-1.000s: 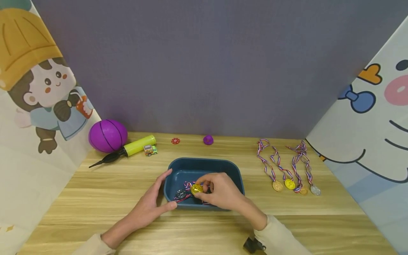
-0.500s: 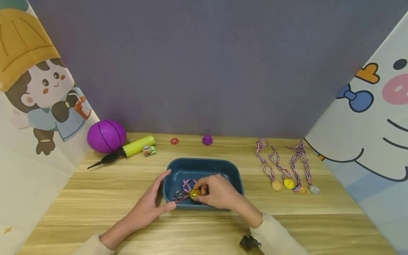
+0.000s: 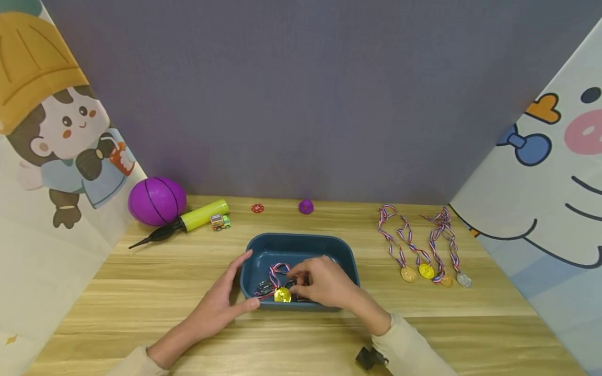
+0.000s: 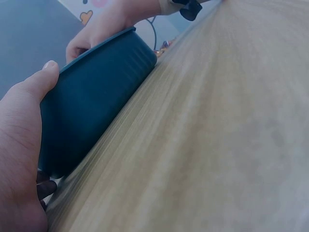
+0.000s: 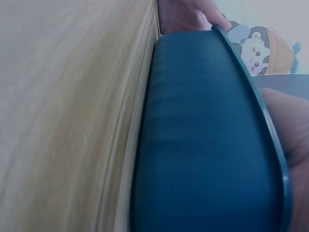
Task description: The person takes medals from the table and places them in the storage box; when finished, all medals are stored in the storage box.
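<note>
A dark blue plastic basin [image 3: 301, 236] stands on the wooden table. My left hand [image 3: 213, 308] holds its left end, thumb at the front rim and fingers along the outer wall. Inside lie a shiny gold medal [image 3: 282, 295], a dark silver medal [image 3: 264, 288] and red, white and blue ribbon [image 3: 275, 270]. My right hand [image 3: 324, 282] reaches in over the near rim, loosely curled, thumb and forefinger apart just right of the gold medal. It hides what lies beneath it. In the right wrist view, the basin wall [image 5: 207, 135] covers most of the right hand [image 5: 289, 121].
Several ribboned medals [image 3: 426, 271] lie in a row at the right. At the back left are a purple ball [image 3: 157, 201], a yellow hand pump [image 3: 205, 215] and a toy truck [image 3: 220, 222]. A red chip [image 3: 257, 208] and purple ring [image 3: 306, 207] lie behind the basin.
The gold medal, pinched by my right hand before, has come down toward the basin's near side and left its fingertips. My left hand has stayed at the basin's left end.
</note>
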`<action>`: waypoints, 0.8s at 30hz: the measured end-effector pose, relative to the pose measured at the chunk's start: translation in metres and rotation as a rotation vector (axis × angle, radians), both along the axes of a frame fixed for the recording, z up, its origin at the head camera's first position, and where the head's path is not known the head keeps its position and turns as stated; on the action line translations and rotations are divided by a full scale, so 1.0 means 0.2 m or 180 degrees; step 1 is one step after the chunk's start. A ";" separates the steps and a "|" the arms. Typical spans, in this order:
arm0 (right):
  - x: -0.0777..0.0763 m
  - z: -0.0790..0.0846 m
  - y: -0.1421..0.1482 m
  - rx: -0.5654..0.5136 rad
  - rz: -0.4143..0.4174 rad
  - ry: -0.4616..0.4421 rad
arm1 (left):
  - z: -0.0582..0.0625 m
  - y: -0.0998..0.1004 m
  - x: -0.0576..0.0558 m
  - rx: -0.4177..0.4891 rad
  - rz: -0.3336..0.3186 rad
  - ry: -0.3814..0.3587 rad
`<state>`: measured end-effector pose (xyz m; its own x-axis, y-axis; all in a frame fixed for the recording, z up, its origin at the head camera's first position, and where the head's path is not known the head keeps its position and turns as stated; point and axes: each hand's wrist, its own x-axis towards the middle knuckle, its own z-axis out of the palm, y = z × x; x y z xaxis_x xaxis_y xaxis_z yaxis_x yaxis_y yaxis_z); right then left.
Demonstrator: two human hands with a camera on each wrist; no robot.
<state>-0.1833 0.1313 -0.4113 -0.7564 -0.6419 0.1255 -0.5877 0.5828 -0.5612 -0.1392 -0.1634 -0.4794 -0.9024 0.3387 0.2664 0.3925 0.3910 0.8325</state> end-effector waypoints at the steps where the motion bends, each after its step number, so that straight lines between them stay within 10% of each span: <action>1: 0.00 0.00 0.00 -0.0018 -0.0008 0.0031 | 0.00 0.00 0.00 -0.0004 0.0005 0.0001; 24: 0.06 -0.02 0.26 -0.1456 -0.0828 0.1031 | 0.01 0.01 0.00 0.0014 0.0027 -0.0031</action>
